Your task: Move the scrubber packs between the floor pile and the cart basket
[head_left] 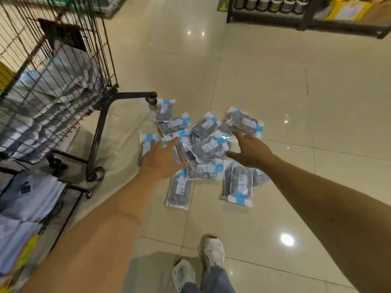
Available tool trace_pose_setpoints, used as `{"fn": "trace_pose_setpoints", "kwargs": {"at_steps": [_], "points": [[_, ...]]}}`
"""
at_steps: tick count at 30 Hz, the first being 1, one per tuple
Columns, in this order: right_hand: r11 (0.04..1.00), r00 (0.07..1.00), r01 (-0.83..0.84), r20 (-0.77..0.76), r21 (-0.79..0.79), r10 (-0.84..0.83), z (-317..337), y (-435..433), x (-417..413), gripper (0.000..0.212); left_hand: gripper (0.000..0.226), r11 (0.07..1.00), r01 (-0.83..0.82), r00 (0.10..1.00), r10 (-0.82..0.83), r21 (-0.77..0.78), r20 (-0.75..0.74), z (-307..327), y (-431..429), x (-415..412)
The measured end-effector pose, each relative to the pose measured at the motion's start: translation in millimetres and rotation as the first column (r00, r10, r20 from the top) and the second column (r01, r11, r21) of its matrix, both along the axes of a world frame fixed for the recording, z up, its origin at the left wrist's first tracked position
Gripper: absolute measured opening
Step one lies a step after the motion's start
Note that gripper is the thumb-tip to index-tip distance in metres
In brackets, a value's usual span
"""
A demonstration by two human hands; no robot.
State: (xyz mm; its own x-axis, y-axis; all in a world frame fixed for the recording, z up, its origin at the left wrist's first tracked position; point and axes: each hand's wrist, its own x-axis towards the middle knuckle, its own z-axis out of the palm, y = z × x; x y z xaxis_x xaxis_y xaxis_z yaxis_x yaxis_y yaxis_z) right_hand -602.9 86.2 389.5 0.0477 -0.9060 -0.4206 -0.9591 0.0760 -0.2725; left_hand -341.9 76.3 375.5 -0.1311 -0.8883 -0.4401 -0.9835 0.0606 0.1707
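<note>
Head view: packets (208, 144) in clear plastic with dark grey contents, blue tape strips and white barcode labels, print too small to read, lie in a loose overlapping heap on the glossy beige tiled floor (275, 81), just right of the cart wheel. Left hand (161, 158) is spread flat, fingers straight, holding nothing, over the left edge of the heap; cannot tell if it touches the packet under it. Right hand (248, 149) is also spread, thumb out, fingers reaching to the far-right packet (245, 121); contact unclear, nothing gripped. Hands are apart, either side of the heap's middle. Black wire cart (63, 66) at left, metal mesh basket on a tubular frame with small castors, holds flat plastic-wrapped white and grey bundles. Lower left, a low rack (69, 206) with more wrapped pale stacks and a yellow tag, unreadable. Far top, dark shelf (275, 15) with a row of dark bottles, yellow box (349, 8) beside. Two pale sneakers (212, 253) and blue denim hems at bottom.
</note>
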Motion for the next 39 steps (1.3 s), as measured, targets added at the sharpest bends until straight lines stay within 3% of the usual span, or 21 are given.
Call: {"fn": "trace_pose_setpoints", "kwargs": {"at_steps": [6,10,17,23,29,33,37,39], "points": [[0.994,0.996,0.092,-0.002,0.057,-0.092,-139.3,-7.9,-9.5,0.078,0.088,0.997,0.074,0.993,-0.075,0.017,0.091,-138.6,-18.7,6.7],[0.976,0.986,0.165,0.016,0.14,-0.168,-255.6,5.4,2.8,0.076,0.089,0.996,0.04,0.998,-0.044,0.085,0.054,-253.8,-15.9,27.0],[0.959,0.985,0.173,-0.021,0.223,-0.173,-448.2,12.7,34.0,0.078,0.098,0.986,0.044,0.993,-0.061,0.161,0.099,-443.8,-24.2,62.4],[0.966,0.985,0.17,-0.037,0.197,-0.166,-558.2,-8.2,48.3,0.078,0.111,0.976,0.012,0.996,-0.031,0.218,0.087,-580.4,-42.4,81.3],[0.97,0.983,0.186,-0.025,0.155,-0.184,-613.8,-28.4,48.9,0.072,0.112,0.964,-0.025,1.0,0.024,0.266,0.01,-621.9,-43.3,62.4],[0.975,0.983,0.186,-0.023,0.119,-0.184,-622.0,-34.8,45.7,0.06,0.117,0.952,-0.137,0.979,0.173,0.273,-0.11,-627.5,-38.8,60.8],[0.961,0.978,0.209,-0.038,0.181,-0.206,-615.7,-29.5,48.7,0.068,0.121,0.954,-0.155,0.924,0.232,0.256,-0.304,-622.5,-35.5,62.4],[0.954,0.984,0.18,-0.049,0.24,-0.173,-601.9,-24.3,51.4,0.077,0.114,0.933,-0.213,0.897,0.304,0.289,-0.321,-610.0,-31.2,64.4]]}}
